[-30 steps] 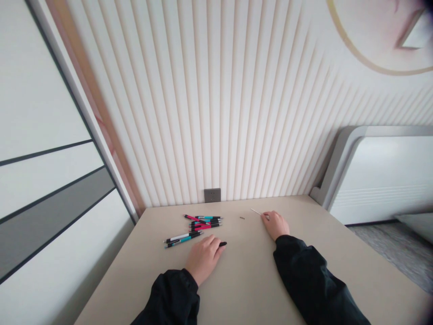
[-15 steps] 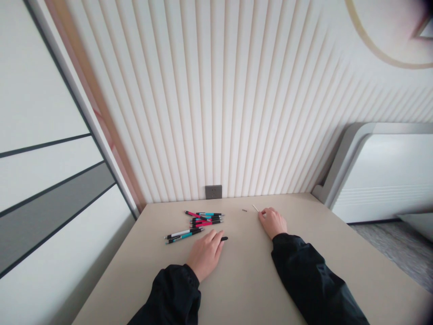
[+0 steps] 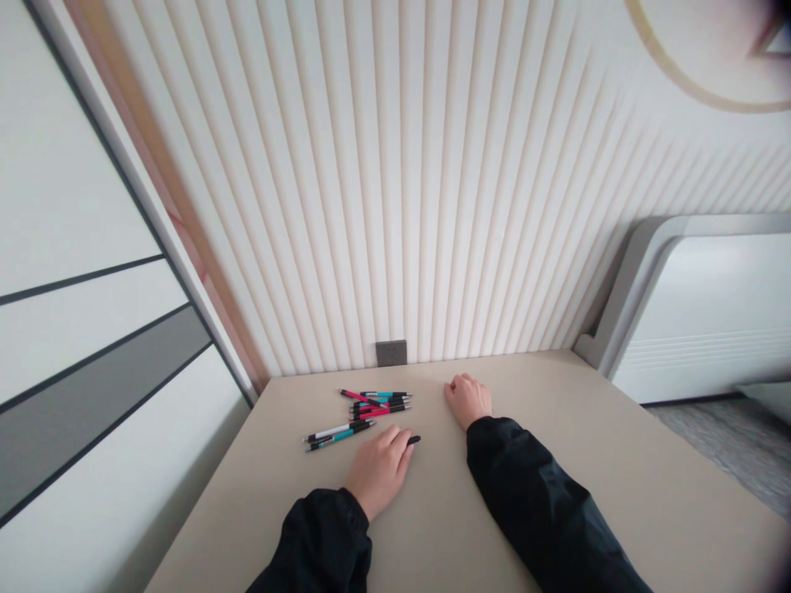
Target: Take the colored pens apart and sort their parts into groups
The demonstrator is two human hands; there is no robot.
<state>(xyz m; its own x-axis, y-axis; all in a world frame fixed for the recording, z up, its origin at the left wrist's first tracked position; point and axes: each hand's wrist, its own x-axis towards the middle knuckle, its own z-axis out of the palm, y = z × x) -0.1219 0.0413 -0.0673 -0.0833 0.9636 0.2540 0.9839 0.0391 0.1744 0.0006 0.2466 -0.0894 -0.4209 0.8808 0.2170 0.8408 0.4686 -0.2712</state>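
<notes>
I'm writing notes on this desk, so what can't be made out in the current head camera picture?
All in the head view:
Black item: the left hand covers it except for one end.
Whether the right hand holds anything: its own back hides that.
Piled pens: they overlap, partly covering one another; any print is too small.
Pale item at the upper right: cut off by the picture's edge.
</notes>
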